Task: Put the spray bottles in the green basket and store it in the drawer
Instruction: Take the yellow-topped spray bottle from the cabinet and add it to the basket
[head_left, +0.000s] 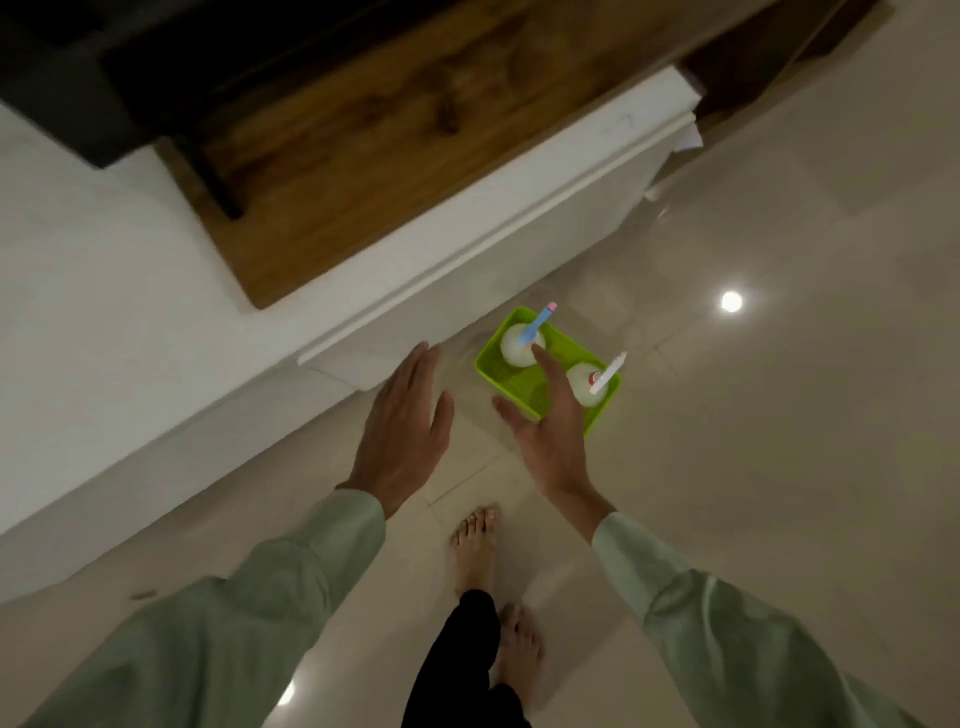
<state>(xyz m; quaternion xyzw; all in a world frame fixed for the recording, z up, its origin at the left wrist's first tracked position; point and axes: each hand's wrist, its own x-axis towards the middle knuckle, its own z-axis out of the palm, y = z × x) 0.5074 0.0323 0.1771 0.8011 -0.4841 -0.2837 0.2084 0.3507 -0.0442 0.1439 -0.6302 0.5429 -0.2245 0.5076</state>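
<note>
Nearest to me are two bare feet (475, 551) on the glossy tiled floor (779, 467), with pale green sleeves (291, 587) running up to both hands. Left hand (402, 431) hangs flat and open, fingers together, holding nothing, just in front of the white cabinet (467, 249). Right hand (550, 421) is spread wide, empty too, and overlaps the near edge of the green basket (519, 387) in this view; whether it touches the rim I cannot tell.

That basket sits on the floor, just beside the cabinet's base. Inside stand two white spray bottles: the far-left one (517, 348) with a blue and pink nozzle, the near-right one (582, 384) with a white nozzle and a red mark. Both look upright, well apart from each other, with bare green mesh between them.

I judge the basket to be thin, light plastic that may flex, and the load top-heavy. Bottles that are round and smooth could slide or tip if it tilts. I would grip the two opposite rims, one hand each, and lift level. No open drawer shows among the white fronts, so I cannot tell which one is meant.
</note>
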